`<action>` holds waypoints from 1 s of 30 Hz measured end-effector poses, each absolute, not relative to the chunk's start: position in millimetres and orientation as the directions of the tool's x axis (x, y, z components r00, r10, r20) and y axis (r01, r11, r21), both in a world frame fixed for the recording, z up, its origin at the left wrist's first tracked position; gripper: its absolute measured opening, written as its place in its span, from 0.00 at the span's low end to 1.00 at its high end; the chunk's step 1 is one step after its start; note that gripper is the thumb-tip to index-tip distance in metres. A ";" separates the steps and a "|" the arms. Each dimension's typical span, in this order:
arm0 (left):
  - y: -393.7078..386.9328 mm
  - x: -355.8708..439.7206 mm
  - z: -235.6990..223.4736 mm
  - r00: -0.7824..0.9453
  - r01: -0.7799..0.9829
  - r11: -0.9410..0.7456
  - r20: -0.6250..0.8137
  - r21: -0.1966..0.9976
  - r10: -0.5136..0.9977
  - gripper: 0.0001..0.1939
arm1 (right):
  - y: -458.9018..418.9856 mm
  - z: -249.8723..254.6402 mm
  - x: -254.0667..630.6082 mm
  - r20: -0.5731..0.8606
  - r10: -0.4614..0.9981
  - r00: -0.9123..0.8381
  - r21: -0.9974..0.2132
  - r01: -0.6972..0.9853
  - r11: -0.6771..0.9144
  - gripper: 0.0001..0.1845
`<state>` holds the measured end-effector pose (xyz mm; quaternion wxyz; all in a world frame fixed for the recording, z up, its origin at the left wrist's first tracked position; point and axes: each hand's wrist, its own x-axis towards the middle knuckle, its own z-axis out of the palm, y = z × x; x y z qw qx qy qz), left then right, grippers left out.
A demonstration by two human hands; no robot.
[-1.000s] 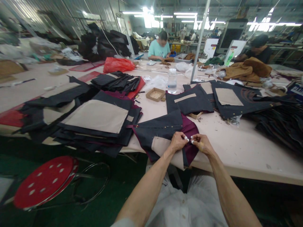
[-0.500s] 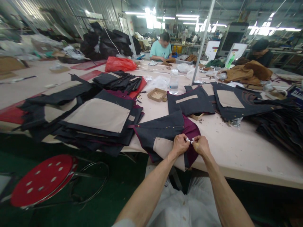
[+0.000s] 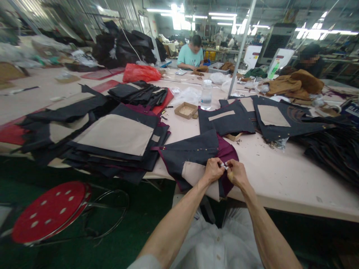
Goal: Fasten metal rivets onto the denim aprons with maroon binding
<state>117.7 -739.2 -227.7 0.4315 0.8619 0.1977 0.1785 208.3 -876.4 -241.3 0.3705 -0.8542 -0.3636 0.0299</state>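
Observation:
A dark grey fabric panel [image 3: 193,146] with maroon lining [image 3: 228,149] and a beige patch [image 3: 193,172] lies at the table's front edge. Small metal studs run in a line across it. My left hand [image 3: 214,170] is closed in a pinch on the panel's right-hand edge. Just beside it, my right hand [image 3: 236,172] pinches at the same spot, fingertips almost touching the left ones. White coverings show on the fingertips of both hands. Any small part between the fingers is too hidden to make out.
Stacked grey panels with beige patches [image 3: 114,134] lie left, more panels [image 3: 227,121] right. Beyond the work stand a cardboard box of small metal parts [image 3: 186,110] and a clear bottle [image 3: 206,95]. A red stool [image 3: 50,211] is at lower left. A co-worker [image 3: 190,56] sits across the table.
Both hands stay at the same edge of the panel. My right hand's fingers have shifted slightly up and left against the left fingertips. The view has tilted a little.

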 end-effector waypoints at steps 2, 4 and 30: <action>-738.8 118.4 -228.6 0.856 0.169 -0.542 0.151 0.823 0.495 0.05 | -877.0 -240.0 208.6 0.235 0.669 0.706 -0.654 0.623 -0.428 0.11; -738.3 119.0 -230.5 0.850 0.162 -0.521 0.150 0.838 0.505 0.06 | -878.9 -240.0 210.0 0.209 0.645 0.735 -0.710 0.568 -0.416 0.10; -724.3 126.9 -247.8 0.881 0.166 -0.343 0.017 0.924 0.472 0.08 | -894.4 -231.6 223.0 0.242 0.775 0.584 -0.906 0.422 -0.034 0.08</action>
